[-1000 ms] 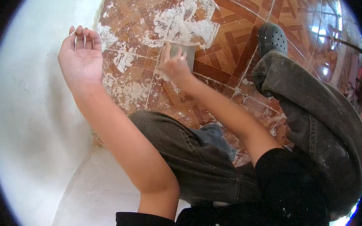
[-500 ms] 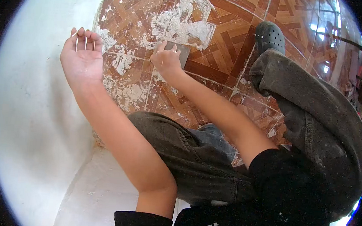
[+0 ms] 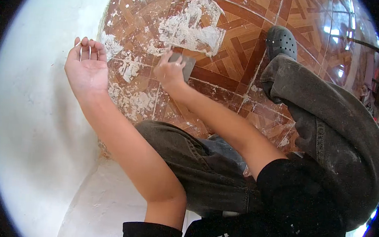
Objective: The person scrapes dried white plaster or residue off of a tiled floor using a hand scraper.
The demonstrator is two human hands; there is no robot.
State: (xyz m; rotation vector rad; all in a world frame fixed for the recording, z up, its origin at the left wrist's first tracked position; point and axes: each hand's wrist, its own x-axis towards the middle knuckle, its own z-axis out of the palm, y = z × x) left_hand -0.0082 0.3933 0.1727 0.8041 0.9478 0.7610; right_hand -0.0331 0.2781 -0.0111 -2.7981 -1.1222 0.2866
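Note:
My left hand is raised beside the pale wall with the palm turned up. Its fingers are apart and loosely bent, with nothing in them. In my right hand is a putty knife, whose flat grey blade shows past the fingers; its handle is hidden in the grip. The blade is low over the tiled floor, just on my side of a thick white patch of plaster.
The white wall runs along the left. Smaller plaster smears dot the brown patterned tiles. My foot in a grey clog is at the upper right, below which my bent knees spread.
My right hand and the putty knife have drawn back slightly toward me, away from the white patch. The left hand sits slightly lower in view, still palm up.

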